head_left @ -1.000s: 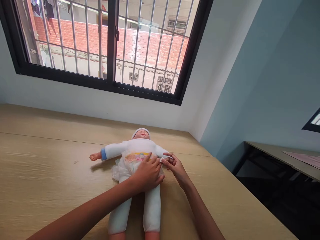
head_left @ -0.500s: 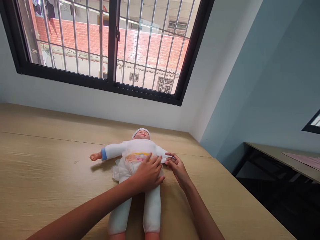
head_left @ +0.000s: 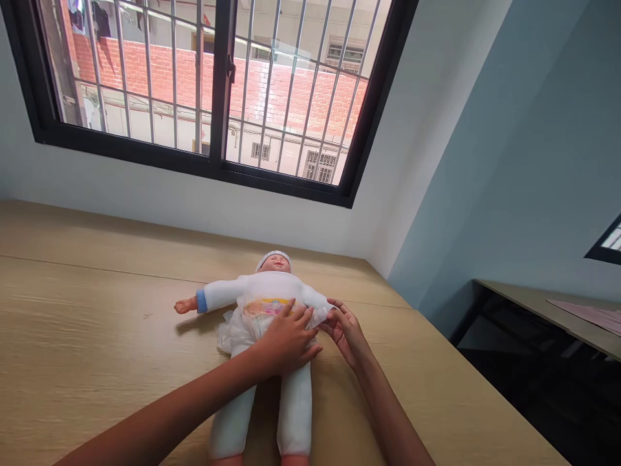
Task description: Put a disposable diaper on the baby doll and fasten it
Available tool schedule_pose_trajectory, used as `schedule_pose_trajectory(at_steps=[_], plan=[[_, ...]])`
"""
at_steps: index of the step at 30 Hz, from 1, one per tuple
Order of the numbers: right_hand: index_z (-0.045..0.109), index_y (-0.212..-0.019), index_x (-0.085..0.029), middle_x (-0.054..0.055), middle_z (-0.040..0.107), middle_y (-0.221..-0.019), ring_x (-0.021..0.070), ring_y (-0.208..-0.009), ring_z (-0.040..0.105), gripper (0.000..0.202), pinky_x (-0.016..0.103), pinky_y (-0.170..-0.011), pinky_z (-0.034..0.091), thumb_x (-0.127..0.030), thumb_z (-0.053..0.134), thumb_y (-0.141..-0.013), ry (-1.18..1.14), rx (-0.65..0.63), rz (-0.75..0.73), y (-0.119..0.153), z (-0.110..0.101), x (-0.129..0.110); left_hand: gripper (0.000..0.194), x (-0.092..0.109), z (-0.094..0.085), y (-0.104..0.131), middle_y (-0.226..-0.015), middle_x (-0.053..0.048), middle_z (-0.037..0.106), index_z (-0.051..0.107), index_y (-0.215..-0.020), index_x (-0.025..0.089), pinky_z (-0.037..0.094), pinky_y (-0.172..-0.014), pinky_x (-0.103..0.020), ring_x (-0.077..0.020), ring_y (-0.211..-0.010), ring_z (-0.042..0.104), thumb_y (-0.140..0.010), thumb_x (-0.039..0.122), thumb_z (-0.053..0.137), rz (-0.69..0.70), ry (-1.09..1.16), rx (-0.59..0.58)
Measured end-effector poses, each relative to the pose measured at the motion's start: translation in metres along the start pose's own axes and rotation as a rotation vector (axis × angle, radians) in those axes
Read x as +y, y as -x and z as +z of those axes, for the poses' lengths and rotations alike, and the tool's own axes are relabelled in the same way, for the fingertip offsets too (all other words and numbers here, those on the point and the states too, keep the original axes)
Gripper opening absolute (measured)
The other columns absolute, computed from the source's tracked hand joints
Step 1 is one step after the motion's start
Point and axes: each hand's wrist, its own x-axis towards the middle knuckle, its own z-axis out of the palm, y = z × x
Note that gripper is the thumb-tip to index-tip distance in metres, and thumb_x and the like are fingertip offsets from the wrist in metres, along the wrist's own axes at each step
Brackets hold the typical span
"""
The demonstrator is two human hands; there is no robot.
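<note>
A baby doll (head_left: 272, 283) in white clothes and a cap lies on its back on the wooden table, head toward the window. Around its hips is a diaper (head_left: 266, 308) with a coloured print across the front waist. My left hand (head_left: 290, 340) lies on the front of the diaper, fingers stretched out. At the doll's side, my right hand (head_left: 343, 330) pinches the white side edge of the diaper and holds it out from the body. The doll's hand on that side is hidden behind my right hand.
The table (head_left: 97, 336) runs back to a white wall under a barred window (head_left: 213, 97). Off to the right stands another table (head_left: 524, 304) with a pink cloth (head_left: 587, 314) on it. A small loose thread (head_left: 148, 316) lies left of the doll.
My right hand has drawn the diaper's side edge outward, so more of its white material shows between my hands. My left hand has stayed nearly in place.
</note>
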Motion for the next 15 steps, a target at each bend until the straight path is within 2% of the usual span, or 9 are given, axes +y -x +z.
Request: schedule_pose_trajectory(at_steps=[4, 10, 15], plan=[[0.055, -0.091, -0.021, -0.005, 0.059, -0.065, 0.0109, -0.064, 0.060, 0.039, 0.026, -0.067, 0.053, -0.022, 0.078, -0.059, -0.036, 0.030, 0.015, 0.0020, 0.0023, -0.0002, 0.039, -0.0003, -0.0001, 0.0000, -0.139, -0.008, 0.045, 0.063, -0.105, 0.021, 0.024, -0.107, -0.046, -0.0242, -0.121, 0.046, -0.093, 0.046, 0.035, 0.010, 0.008, 0.000], [0.054, -0.090, -0.021, -0.003, 0.063, -0.071, 0.0138, -0.071, 0.065, 0.039, 0.025, -0.065, 0.055, -0.018, 0.077, -0.058, -0.065, 0.026, 0.034, 0.0024, 0.0033, -0.0007, 0.038, -0.0014, 0.0017, -0.0012, -0.120, -0.008, 0.058, 0.062, -0.104, 0.021, 0.025, -0.107, -0.048, -0.0241, -0.116, 0.048, -0.093, 0.045, 0.035, 0.020, 0.029, -0.007], [0.055, -0.090, -0.020, 0.000, 0.066, -0.078, 0.0150, -0.074, 0.065, 0.040, 0.026, -0.068, 0.054, -0.017, 0.077, -0.057, -0.069, 0.022, 0.056, 0.0001, 0.0004, -0.0002, 0.039, -0.0011, 0.0010, -0.0015, -0.116, -0.008, 0.060, 0.062, -0.105, 0.019, 0.025, -0.107, -0.049, -0.0247, -0.113, 0.049, -0.093, 0.044, 0.034, 0.028, 0.028, -0.005]])
